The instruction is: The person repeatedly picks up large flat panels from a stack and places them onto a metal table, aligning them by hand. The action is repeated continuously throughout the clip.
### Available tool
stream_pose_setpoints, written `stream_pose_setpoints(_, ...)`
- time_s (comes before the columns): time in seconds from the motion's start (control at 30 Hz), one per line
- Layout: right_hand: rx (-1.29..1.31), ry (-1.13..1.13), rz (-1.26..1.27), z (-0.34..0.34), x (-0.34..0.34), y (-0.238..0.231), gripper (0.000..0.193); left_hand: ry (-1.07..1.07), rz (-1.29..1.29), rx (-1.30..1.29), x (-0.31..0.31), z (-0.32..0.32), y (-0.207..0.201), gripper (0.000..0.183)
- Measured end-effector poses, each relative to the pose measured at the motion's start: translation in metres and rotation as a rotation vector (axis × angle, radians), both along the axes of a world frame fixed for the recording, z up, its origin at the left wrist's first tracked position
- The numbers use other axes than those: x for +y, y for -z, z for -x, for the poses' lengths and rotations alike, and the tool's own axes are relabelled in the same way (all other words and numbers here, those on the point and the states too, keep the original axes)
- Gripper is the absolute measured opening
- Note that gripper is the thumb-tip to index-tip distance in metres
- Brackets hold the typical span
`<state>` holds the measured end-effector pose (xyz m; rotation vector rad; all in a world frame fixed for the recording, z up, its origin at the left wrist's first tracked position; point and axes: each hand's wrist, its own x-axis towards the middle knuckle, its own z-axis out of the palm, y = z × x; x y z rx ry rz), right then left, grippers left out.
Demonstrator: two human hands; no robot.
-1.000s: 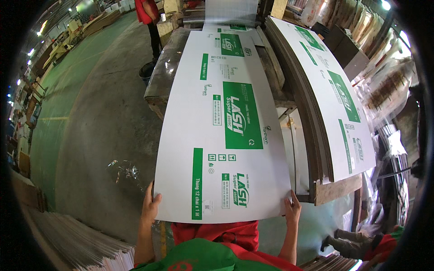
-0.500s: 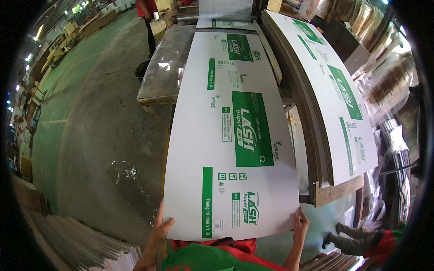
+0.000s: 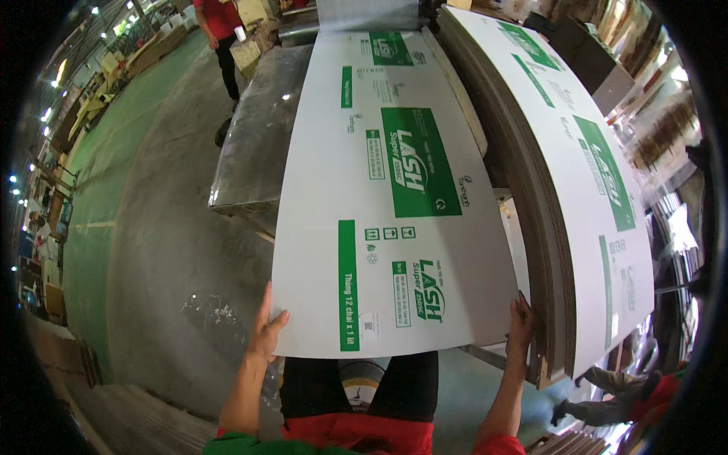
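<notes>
A long white cardboard sheet (image 3: 311, 265) printed with green panels stretches away from me over a metal-topped table (image 3: 254, 144). At its near left edge my left hand (image 3: 265, 331) grips the cardboard, thumb on top and fingers beneath. My right hand (image 3: 520, 327) holds the near right edge in the same way, its fingers partly hidden under the sheet. The far end of the sheet reaches a roller machine (image 3: 297, 32), below a translucent sheet or film (image 3: 368, 14).
Close on my right stands a tall stack of matching printed sheets (image 3: 565, 136). Clear plastic scraps (image 3: 214, 315) lie on the floor at left. A person in red (image 3: 220, 23) stands far left; another person (image 3: 629, 402) is at lower right. More flat sheets (image 3: 144, 417) lie lower left.
The cardboard sheet has moved forward, away from me, with both hands still on it. Its far end is now at the machine. My legs have come into view.
</notes>
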<state>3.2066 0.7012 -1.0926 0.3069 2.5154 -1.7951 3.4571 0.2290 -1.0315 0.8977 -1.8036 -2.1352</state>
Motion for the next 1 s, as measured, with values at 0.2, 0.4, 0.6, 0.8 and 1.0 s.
stream_pose_setpoints(0.2,-0.014,-0.009,-0.118,0.076,-0.043,0.007,0.046,-0.029,0.052,-0.030,-0.028,0.080,0.039,0.088)
stream_pose_setpoints(0.4,0.054,-0.006,-0.045,0.166,-0.075,0.053,0.043,-0.083,0.031,0.062,-0.088,0.133,0.116,0.079)
stream_pose_setpoints(0.6,0.183,-0.193,-0.699,0.154,-0.128,0.024,0.049,-0.416,-0.260,0.152,-0.149,0.210,0.181,0.042)
stream_pose_setpoints(0.8,0.508,-0.202,-0.956,-0.077,0.032,-0.110,0.062,-0.717,-0.288,0.097,-0.016,0.165,0.195,0.024)
stream_pose_setpoints(1.0,0.599,-0.076,-1.374,-0.139,0.214,-0.056,0.050,0.073,-0.277,0.194,0.218,0.079,0.164,0.024)
